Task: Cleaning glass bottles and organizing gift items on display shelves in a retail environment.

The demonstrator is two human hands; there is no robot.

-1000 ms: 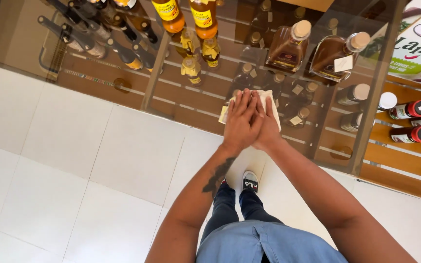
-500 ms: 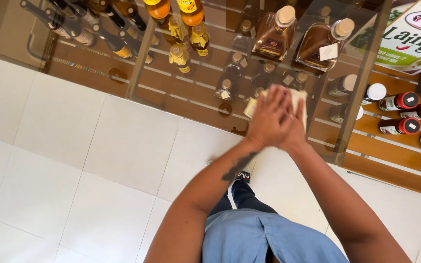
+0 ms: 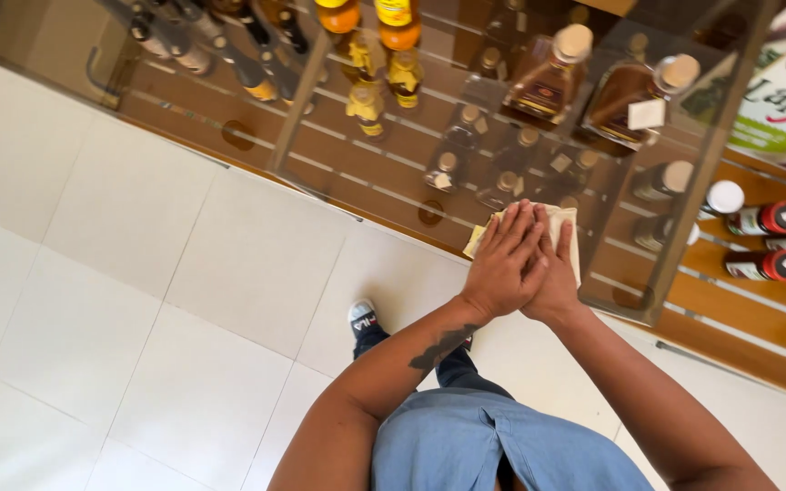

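Both hands lie flat, fingers stretched out and close together, pressing a folded pale yellow cloth [image 3: 564, 227] against the glass front [image 3: 338, 173] of a display cabinet, a little right of the middle of the frame. The left hand [image 3: 500, 264] sits partly over the right hand [image 3: 557, 273], so the two overlap at the thumbs and inner fingers (neither hand pinches the cloth; they hold it by flat pressure alone). The cloth shows only at its edges: a corner peeks out to the left of the left hand's fingers, and a wider strip lies above and to the right of the right hand's fingertips.

A dark tattoo [image 3: 443, 344] marks the left forearm, which runs down towards the bottom centre of the frame, where a blue denim garment [image 3: 493, 450] fills the lower edge. One shoe [image 3: 363, 316], white at the toe, stands on the white floor tiles [image 3: 138, 300] just left of the forearm.

Behind the glass, wooden shelves carry bottles: two squat amber bottles with cork stoppers [image 3: 552, 77] in the upper right, orange-filled bottles [image 3: 398, 18] at the top centre, and dark slim ones [image 3: 247, 64] in the upper left. At the right edge, small bottles with red caps [image 3: 780, 218] lie on their sides.
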